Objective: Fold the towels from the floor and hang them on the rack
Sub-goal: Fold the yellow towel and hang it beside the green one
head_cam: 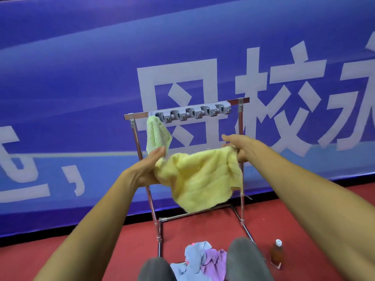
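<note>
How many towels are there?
4. A green towel hangs on the rack, the left hand and right hand hold a yellow towel, and a blue towel and a purple towel lie piled on the floor. More may be hidden in that pile.

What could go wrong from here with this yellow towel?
The yellow towel hangs crumpled between the left hand and right hand, so the fold may come out uneven. The left hand looks close to the green towel on the rack and might pull it loose. The bottle stands by the right knee; a leg shift could tip it.
</note>
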